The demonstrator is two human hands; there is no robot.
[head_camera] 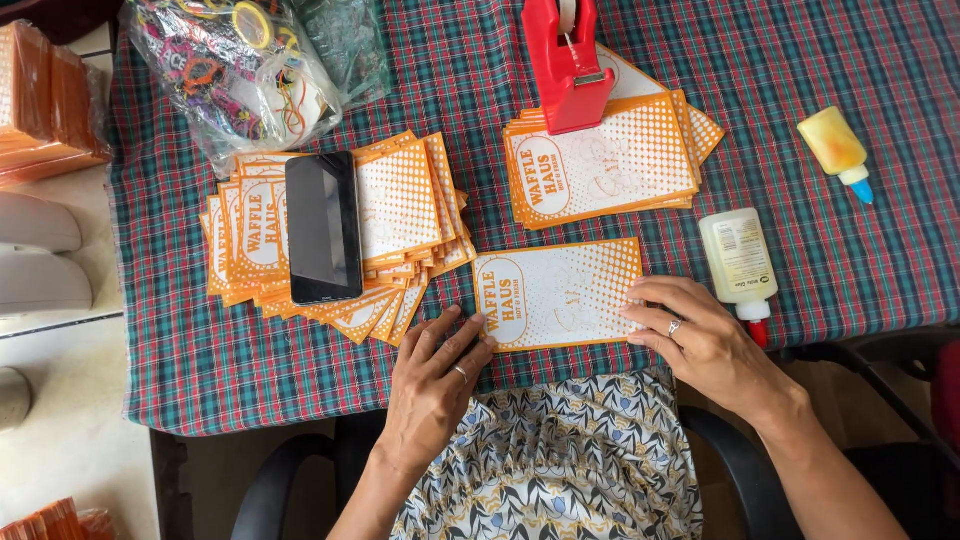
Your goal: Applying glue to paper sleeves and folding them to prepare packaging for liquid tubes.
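Orange-and-white paper sleeve (558, 293) lies flat on the plaid tablecloth (820, 270) at the near edge. Left hand (432, 383) open, fingertips on its left end; right hand (700, 335) open, fingers pressing its right end, nothing gripped. Glue bottle (740, 260) just right. Sleeve stacks behind: black phone (322, 228) on one, red tape dispenser (567, 60) on the other.

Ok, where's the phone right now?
In the head view the black phone lies screen up on the fanned pile of orange-and-white cards, left of centre on the plaid tablecloth, just below the clear plastic bag.
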